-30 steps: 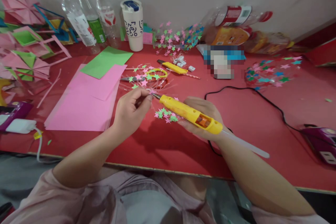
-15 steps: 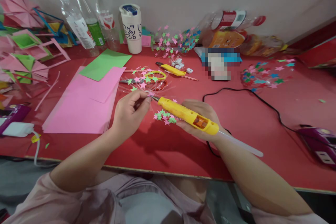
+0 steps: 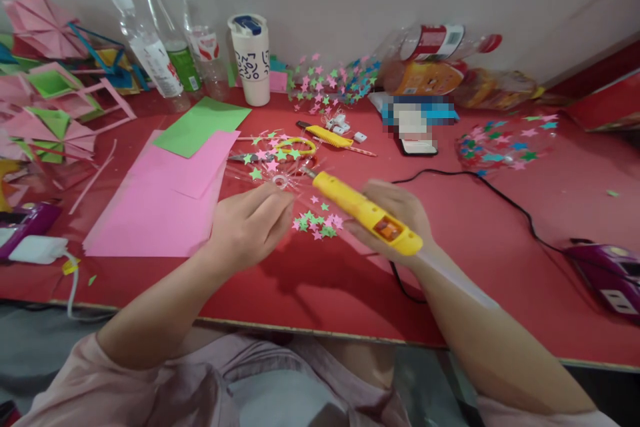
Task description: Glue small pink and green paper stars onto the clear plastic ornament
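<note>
My right hand (image 3: 395, 217) is closed round a yellow glue gun (image 3: 363, 211). The gun's metal tip points up-left toward a clear plastic ring with thin spokes (image 3: 280, 180) that lies on the red table (image 3: 320, 280). A pale glue stick (image 3: 457, 279) sticks out of the gun's back end along my forearm. My left hand (image 3: 250, 223) hovers just below the ring, fingers stretched toward a small pile of pink and green paper stars (image 3: 316, 221), holding nothing I can see.
Pink paper sheets (image 3: 155, 203) and a green sheet (image 3: 200, 121) lie to the left. Yellow-handled scissors (image 3: 293, 145), a yellow knife (image 3: 325, 135), bottles (image 3: 165, 57) and a white cup (image 3: 251, 57) stand behind. A black cable (image 3: 500, 195) runs to a purple power strip (image 3: 610, 270).
My left hand let go of the clear ring piece and dropped back toward me; the ring now lies on the table. The glue gun tip has lifted away slightly to the right.
</note>
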The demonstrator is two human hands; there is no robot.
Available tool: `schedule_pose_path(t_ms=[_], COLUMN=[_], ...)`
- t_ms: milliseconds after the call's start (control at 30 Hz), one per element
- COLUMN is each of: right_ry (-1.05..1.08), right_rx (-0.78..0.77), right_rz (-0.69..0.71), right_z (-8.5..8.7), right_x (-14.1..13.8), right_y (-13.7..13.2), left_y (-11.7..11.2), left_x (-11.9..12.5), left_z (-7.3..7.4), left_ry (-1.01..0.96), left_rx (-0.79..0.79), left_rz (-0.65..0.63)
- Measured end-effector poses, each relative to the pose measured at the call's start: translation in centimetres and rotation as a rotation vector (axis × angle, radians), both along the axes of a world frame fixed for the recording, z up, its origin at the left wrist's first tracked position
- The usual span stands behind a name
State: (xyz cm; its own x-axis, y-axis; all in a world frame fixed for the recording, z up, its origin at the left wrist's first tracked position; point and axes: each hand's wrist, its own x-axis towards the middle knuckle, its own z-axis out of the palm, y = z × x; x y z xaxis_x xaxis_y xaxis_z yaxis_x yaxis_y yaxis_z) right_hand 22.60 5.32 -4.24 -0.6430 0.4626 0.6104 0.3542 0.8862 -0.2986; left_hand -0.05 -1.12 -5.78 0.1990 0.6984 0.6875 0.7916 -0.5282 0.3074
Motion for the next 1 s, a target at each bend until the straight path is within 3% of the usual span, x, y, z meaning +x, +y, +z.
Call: schedule_pose_path(t_ms=[167,233,433,600,700,767,833,933,1000], right_ry=[0.036,-0.111,-0.497,-0.662,-0.577,-0.393,-0.186,-0.007,0.032], right_rx=[-0.052,-0.066,-0.192,-0.232,-0.106,0.076,0.216,0.251,0.276], right_rz=[-0.232,-0.227,-0.385,-0.396,-0.418,-0.381,-0.258,0.018,0.062], right_z=[0.3,-0.3,-2.9,-3.8,-3.0,-2.0,-1.3,-1.0,-1.1], right_x=[1.9,2.8,4.2,4.7,3.9,2.6,1.0,-1.0,-1.7], right_y=[2.2,3.5,6.2,6.6,5.3,3.8,1.9,-0.6,-1.6], left_y=[0.0,0.0,-0.4,-0.3,-0.1,0.0,0.1,0.0,0.0], left_x=[0.6,0.8,1.3,1.6,1.6,1.7,1.8,1.9,2.1], left_z=[0.5,0.7,0.9,0.7,0.7,0.8,1.0,1.1,1.0], left_ry=[-0.353,-0.510,-0.819,-0.949,-1.030,-1.078,-1.106,-1.109,-1.097], left_rx=[-0.319,-0.453,-0.824,-1.048,-1.099,-1.135,-1.177,-1.237,-1.266], left_rz=[-0.068,-0.129,-0.324,-0.409,-0.428,-0.418,-0.390,-0.351,-0.346])
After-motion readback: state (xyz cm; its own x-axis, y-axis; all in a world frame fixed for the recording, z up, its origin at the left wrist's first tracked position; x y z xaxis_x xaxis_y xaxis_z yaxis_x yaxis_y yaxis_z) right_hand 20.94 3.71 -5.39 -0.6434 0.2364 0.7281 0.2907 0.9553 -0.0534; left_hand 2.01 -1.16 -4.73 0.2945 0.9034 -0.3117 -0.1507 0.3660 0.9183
